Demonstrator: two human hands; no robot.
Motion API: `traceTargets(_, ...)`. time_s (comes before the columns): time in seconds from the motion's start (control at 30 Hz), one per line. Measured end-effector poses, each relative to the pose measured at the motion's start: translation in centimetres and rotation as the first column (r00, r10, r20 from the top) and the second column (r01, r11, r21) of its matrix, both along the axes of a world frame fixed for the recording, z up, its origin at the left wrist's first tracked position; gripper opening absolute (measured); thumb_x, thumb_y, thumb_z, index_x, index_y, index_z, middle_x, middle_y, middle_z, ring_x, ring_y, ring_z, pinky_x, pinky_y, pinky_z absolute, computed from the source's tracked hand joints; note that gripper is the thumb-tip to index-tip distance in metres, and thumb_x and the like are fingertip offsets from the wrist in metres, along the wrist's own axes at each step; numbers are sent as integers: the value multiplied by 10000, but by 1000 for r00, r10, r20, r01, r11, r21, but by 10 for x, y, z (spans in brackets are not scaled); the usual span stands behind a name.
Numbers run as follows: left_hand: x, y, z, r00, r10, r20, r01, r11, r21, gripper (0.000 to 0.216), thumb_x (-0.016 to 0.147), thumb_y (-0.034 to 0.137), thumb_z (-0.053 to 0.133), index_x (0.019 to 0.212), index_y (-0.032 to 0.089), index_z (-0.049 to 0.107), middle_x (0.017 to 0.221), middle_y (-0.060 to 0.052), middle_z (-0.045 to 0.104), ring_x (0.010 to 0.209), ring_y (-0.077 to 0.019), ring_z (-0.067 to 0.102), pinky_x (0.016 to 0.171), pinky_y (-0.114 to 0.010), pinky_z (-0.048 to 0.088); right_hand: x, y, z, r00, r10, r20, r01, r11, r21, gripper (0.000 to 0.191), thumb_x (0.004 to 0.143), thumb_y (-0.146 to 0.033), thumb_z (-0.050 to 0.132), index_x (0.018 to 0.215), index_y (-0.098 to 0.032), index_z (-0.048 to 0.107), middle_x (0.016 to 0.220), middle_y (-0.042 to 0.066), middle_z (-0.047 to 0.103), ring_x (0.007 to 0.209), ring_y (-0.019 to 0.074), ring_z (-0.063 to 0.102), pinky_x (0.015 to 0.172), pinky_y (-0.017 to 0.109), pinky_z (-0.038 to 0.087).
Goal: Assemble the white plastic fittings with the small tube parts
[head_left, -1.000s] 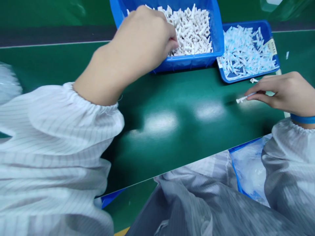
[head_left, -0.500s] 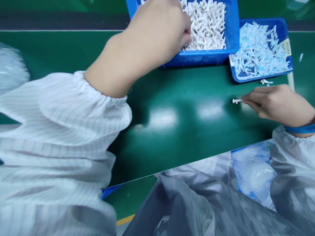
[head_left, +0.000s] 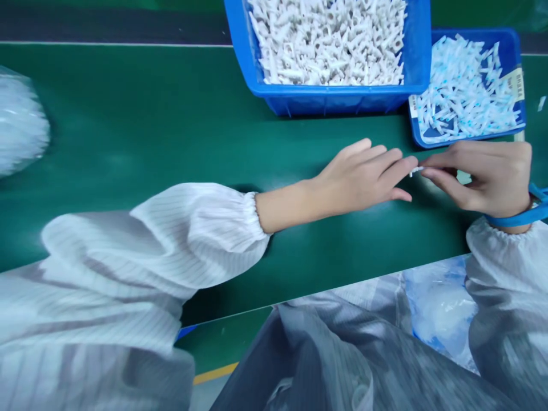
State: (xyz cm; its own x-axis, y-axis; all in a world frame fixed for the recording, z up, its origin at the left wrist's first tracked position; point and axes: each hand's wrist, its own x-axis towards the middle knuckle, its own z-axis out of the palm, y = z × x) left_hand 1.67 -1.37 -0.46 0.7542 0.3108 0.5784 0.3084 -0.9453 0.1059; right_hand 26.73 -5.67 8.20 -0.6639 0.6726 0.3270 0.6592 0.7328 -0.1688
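My left hand (head_left: pixel 363 174) reaches to the right over the green table (head_left: pixel 171 125). Its fingers are stretched and pressed together, and their tips meet a small white plastic part (head_left: pixel 414 170). My right hand (head_left: pixel 483 171) pinches the same part from the other side between thumb and forefinger. Just beyond the hands stands a deep blue bin (head_left: pixel 334 103) heaped with white plastic connectors (head_left: pixel 329 40). To its right is a shallower blue tray (head_left: pixel 471 138) of white and blue pieces (head_left: pixel 466 85).
A clear bag of white parts (head_left: pixel 19 123) lies at the far left. On my lap, below the table's edge, sits a blue container lined with clear plastic (head_left: pixel 436 302). A blue strap (head_left: pixel 524 217) circles my right wrist.
My left hand has left the deep bin and swung down and right until its fingertips meet the right hand's. The right hand stayed in place, still pinching the part.
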Motion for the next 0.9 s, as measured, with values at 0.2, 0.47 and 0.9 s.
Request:
traceTargets(0.2, -6, 4, -9, 998, -58, 7, 57, 922, -383, 543, 1293, 472, 272, 1338, 174, 723, 1159, -105, 811, 1077, -226, 805, 958, -338, 557, -6, 2, -14, 987, 53, -152, -62, 997, -54, 112, 1099, -139, 797, 1101, -248, 775, 931, 1, 859, 696, 108, 737, 603, 261, 518)
traceTargets(0.47, -13, 2, 6, 983, -98, 153, 176, 726, -665, 299, 1264, 372, 478, 1326, 202, 716, 1096, -20, 797, 965, -133, 778, 908, -253, 586, -7, 1, -24, 974, 46, -221, -69, 993, -97, 118, 1101, -141, 795, 1131, -250, 762, 967, 1, 851, 756, 101, 743, 663, 226, 532)
traceTargets(0.9, -20, 1, 5, 967, -141, 214, 252, 678, -691, 399, 1256, 452, 478, 1158, 219, 786, 1026, -58, 849, 863, -143, 773, 810, -261, 598, -18, -14, -29, 982, -167, -87, 152, 975, -160, 327, 1182, -381, 615, 999, -304, 876, 811, 30, 796, 669, 199, 716, 621, 348, 562)
